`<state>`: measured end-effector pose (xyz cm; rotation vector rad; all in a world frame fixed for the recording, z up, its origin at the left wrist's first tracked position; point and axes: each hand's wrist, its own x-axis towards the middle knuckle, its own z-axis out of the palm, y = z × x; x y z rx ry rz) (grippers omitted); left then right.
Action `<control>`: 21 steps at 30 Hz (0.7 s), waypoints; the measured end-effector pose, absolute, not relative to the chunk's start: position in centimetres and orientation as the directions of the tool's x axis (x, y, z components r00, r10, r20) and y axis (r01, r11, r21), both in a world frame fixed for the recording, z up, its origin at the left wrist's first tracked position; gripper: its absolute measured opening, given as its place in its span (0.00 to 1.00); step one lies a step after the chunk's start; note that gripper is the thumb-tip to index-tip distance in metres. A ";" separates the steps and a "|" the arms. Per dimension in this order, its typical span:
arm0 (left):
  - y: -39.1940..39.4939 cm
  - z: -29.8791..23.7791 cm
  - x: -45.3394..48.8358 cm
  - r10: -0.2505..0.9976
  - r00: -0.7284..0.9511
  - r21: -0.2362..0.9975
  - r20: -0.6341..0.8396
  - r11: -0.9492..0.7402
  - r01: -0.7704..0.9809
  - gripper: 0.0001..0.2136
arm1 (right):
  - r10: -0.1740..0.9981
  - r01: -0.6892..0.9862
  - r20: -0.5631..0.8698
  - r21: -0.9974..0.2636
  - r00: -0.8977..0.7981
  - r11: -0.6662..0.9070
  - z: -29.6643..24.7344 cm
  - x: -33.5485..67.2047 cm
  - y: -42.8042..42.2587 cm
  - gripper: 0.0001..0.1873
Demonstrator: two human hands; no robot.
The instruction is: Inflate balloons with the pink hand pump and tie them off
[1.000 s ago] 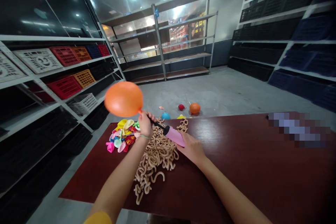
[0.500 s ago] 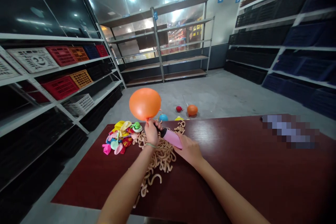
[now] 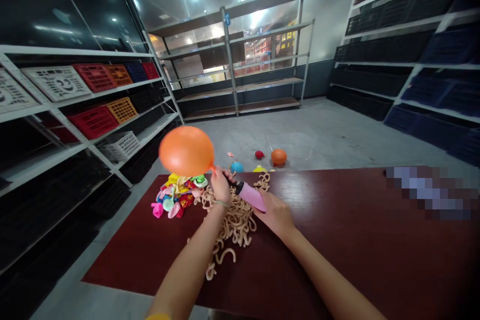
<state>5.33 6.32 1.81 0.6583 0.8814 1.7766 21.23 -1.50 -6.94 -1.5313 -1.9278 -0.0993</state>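
An inflated orange balloon (image 3: pixel 186 151) tilts to the left above the far edge of the table. My left hand (image 3: pixel 220 186) is closed around its neck, and the dark front end of a pink hand balloon pump (image 3: pixel 252 196) also meets these fingers. Whether the neck sits on the nozzle is hidden by the hand. Wrapped round the pump's pink rear part is my right hand (image 3: pixel 276 214). Under both hands spreads a heap of beige curled pieces (image 3: pixel 236 227). Left of it lies a pile of uninflated balloons (image 3: pixel 172 200) in many colours.
The dark red table (image 3: pixel 330 240) fills the foreground, with a blurred-out item (image 3: pixel 427 192) at its right. Beyond it, on the floor, are an orange balloon (image 3: pixel 278 156), a small red one (image 3: pixel 259 154) and a blue one (image 3: pixel 236 166). Shelves with crates (image 3: pixel 93 122) line the sides.
The orange balloon has swung left and tipped over from upright, and looks somewhat larger. Both hands keep their hold. The view has shifted slightly.
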 end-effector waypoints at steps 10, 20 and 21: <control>8.1 8.1 1.0 0.924 -0.358 0.807 0.132 -0.310 -0.502 0.13 | 0.813 0.840 0.569 -0.378 -0.122 0.390 -7.3 21.0 -1.6 0.25; 7.0 3.5 8.8 0.963 -0.250 0.824 0.096 -0.218 -0.523 0.17 | 0.844 0.848 0.536 -0.455 0.016 0.273 -7.0 21.2 -1.3 0.24; 6.9 3.1 9.2 0.970 -0.226 0.831 0.086 -0.195 -0.522 0.17 | 0.846 0.850 0.533 -0.454 0.018 0.268 -6.9 21.3 -1.4 0.24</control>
